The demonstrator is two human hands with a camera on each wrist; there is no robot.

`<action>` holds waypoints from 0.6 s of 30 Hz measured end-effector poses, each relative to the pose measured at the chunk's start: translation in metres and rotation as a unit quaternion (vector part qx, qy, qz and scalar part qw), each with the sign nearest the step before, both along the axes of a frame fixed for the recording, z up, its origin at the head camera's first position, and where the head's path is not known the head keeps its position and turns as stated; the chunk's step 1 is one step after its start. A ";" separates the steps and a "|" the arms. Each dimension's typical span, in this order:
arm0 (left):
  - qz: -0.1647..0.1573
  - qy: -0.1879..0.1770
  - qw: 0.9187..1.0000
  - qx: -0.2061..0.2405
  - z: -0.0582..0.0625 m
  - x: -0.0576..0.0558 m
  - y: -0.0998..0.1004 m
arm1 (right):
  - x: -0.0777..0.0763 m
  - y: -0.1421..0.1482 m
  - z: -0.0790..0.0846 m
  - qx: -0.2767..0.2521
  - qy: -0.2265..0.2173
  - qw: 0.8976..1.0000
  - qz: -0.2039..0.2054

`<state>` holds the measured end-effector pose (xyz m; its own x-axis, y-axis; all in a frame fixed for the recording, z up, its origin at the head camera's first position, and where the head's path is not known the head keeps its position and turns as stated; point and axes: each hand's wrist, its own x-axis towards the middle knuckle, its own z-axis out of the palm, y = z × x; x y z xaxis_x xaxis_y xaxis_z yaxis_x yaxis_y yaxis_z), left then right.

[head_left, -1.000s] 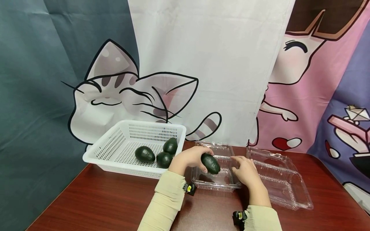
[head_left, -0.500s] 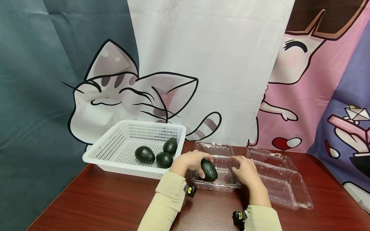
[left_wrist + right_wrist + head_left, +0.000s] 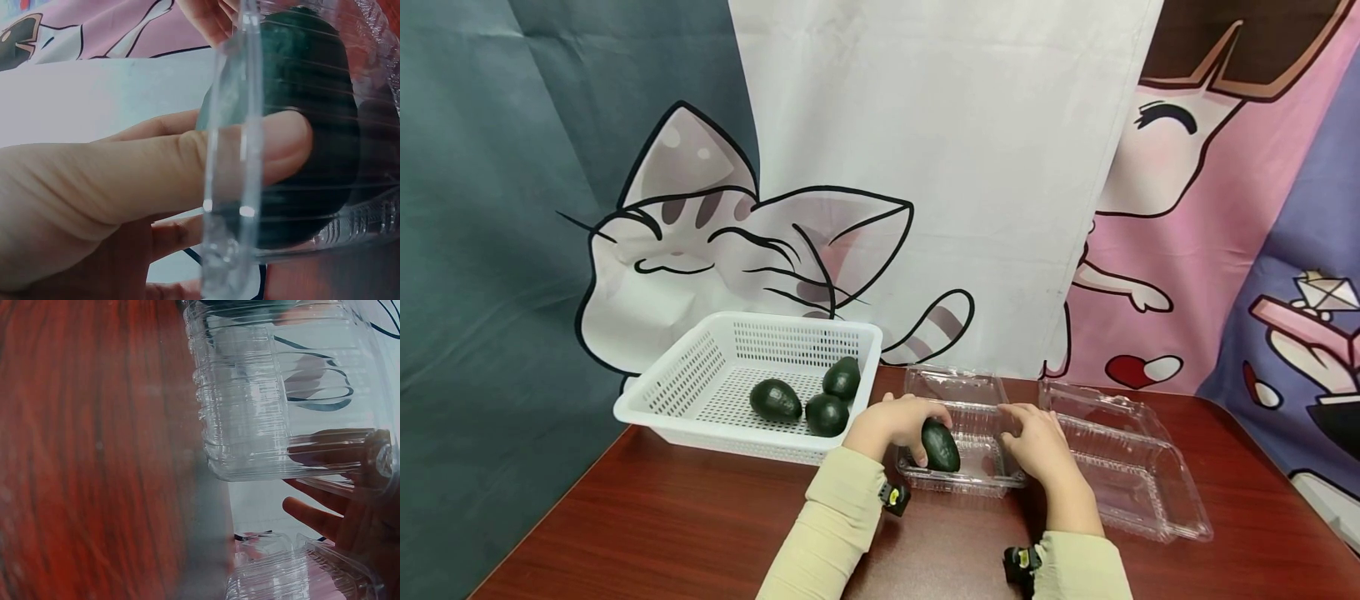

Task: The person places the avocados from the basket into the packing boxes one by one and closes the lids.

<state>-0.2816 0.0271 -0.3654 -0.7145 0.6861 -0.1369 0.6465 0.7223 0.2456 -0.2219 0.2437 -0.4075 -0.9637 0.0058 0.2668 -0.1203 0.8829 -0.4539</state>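
Note:
My left hand [image 3: 898,429] grips a dark green avocado [image 3: 943,452] low inside the nearer clear plastic clamshell box [image 3: 966,481], at its left side. In the left wrist view the thumb [image 3: 187,165] lies along the avocado [image 3: 312,187], both seen partly through the box wall. At the same box's right edge, my right hand [image 3: 1039,442] holds the rim with thumb and fingers. The box's lid [image 3: 955,383] stands open at the back. Whether the avocado touches the box floor is hard to tell.
A white perforated basket [image 3: 718,433] stands on the left, with three avocados [image 3: 775,401] inside. To the right lies a second open clear plastic box [image 3: 1183,508]. Both boxes rest on the reddish-brown table [image 3: 700,525]. A printed cloth [image 3: 1000,208] hangs behind the table.
My left hand has lowered the avocado from above the box down into its left part, and the avocado now points more toward me. The right hand has stayed at the rim.

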 end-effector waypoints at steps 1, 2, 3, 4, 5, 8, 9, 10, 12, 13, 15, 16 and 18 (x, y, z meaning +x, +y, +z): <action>0.001 0.000 1.000 -0.001 0.000 0.000 0.000 | 0.000 0.000 0.000 0.000 -0.001 1.000 0.000; 0.001 -0.001 1.000 -0.001 0.000 0.000 0.000 | 0.000 0.000 0.000 -0.001 -0.001 1.000 0.000; 0.000 -0.001 1.000 0.000 0.000 0.000 0.000 | 0.000 0.000 0.000 0.000 -0.001 1.000 0.000; -0.001 -0.001 1.000 -0.001 0.000 0.000 0.000 | 0.000 0.000 0.000 0.001 -0.001 1.000 0.000; -0.003 -0.001 1.000 -0.001 -0.001 -0.001 0.000 | 0.000 0.000 0.000 0.001 -0.001 1.000 0.000; -0.006 -0.002 1.000 -0.001 -0.002 -0.001 0.000 | 0.000 0.000 0.000 0.003 0.001 1.000 0.000; -0.007 -0.002 1.000 -0.001 -0.003 -0.001 0.001 | 0.000 0.000 0.000 0.003 0.001 1.000 0.000; -0.007 -0.001 1.000 -0.002 -0.003 -0.002 0.001 | 0.000 0.000 0.000 0.003 0.001 1.000 0.001; -0.004 0.000 1.000 -0.002 -0.004 -0.002 0.001 | 0.000 0.000 0.000 0.003 0.002 1.000 0.001; -0.003 0.001 1.000 -0.003 -0.005 -0.002 0.001 | 0.000 0.000 0.000 0.003 0.003 1.000 0.001; 0.000 0.001 1.000 -0.004 -0.005 -0.002 0.002 | 0.000 0.000 0.000 0.003 0.004 1.000 0.000; 0.002 0.002 1.000 -0.005 -0.005 -0.001 0.002 | 0.000 0.000 0.000 0.002 0.004 1.000 0.000; 0.003 0.003 1.000 -0.011 -0.005 -0.001 0.003 | -0.001 0.000 0.000 0.001 0.005 1.000 -0.001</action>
